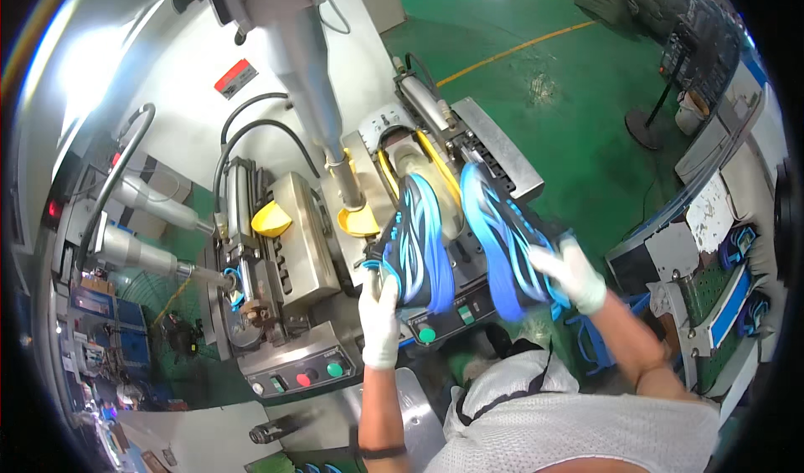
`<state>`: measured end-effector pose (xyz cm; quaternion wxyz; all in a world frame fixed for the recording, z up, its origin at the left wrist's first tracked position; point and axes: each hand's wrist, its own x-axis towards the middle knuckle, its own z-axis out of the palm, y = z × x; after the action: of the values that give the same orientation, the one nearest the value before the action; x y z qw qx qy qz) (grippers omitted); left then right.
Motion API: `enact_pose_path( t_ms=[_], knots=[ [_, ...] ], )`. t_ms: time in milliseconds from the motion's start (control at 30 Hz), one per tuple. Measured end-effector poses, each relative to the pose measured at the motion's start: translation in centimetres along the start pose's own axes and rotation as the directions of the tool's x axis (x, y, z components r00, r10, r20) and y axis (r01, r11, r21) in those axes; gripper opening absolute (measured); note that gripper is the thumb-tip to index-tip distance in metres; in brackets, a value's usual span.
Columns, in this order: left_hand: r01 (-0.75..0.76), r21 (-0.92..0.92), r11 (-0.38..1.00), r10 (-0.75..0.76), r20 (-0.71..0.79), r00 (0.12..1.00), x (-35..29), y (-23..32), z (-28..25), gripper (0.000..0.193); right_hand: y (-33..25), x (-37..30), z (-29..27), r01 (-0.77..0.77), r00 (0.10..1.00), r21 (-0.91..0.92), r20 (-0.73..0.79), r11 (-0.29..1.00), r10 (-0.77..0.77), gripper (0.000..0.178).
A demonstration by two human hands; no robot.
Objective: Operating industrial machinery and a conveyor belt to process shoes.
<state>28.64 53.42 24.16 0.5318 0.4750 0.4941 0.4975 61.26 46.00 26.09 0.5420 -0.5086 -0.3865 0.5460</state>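
In my white-gloved left hand [380, 318] is the near end of a black shoe upper with blue and pale-blue stripes [421, 247]; the fingers are closed around its edge. A matching striped shoe upper [501, 242] is held by my right hand [576, 276], gloved in white too, at its near right side. Side by side, both uppers lie over the right station of a metal machine [456, 259], toes or heels away from me; I cannot tell which. Just beyond them is a pale form [435, 180] flanked by yellow pads [440, 167]. Part of each upper's underside is hidden.
To the left stands a second station with yellow pads [271, 219], a steel block [303, 238] and a button panel [306, 372]. A thick metal cylinder [306, 79] comes down from above. At right, a rack [712, 305] carries more blue-black uppers. Black hoses [251, 129] curve behind.
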Motion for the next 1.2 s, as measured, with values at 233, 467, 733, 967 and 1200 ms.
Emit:
enact_pose_path(
  t_ms=[233,467,733,967,1200],
  knots=[
    [0.209,0.321,0.924,-0.211,-0.030,0.977,-18.8,0.2,-11.7,0.041,5.1,29.6,7.8,-0.171,0.938,-0.552,0.162,0.816,0.307,0.056],
    [0.512,0.349,0.785,-0.267,-0.556,0.787,-35.2,-11.3,-16.6,0.039,12.2,32.3,13.2,0.137,0.974,-0.934,0.066,0.329,-0.215,0.036],
    [0.717,0.100,0.690,-0.483,-0.673,0.560,-38.1,-29.2,-14.9,0.074,13.8,31.4,4.8,0.077,0.996,-0.944,0.090,0.320,0.024,0.060],
    [0.532,0.248,0.810,-0.183,-0.755,0.630,-41.2,-32.3,-13.7,0.082,20.6,-3.6,20.2,0.777,0.620,-0.582,0.644,0.240,-0.448,0.077],
    [0.498,0.542,0.677,-0.355,-0.352,0.866,-51.9,-26.5,-33.2,0.058,30.2,-5.5,16.6,0.806,0.578,-0.574,0.816,-0.145,-0.017,0.099]
  ],
)
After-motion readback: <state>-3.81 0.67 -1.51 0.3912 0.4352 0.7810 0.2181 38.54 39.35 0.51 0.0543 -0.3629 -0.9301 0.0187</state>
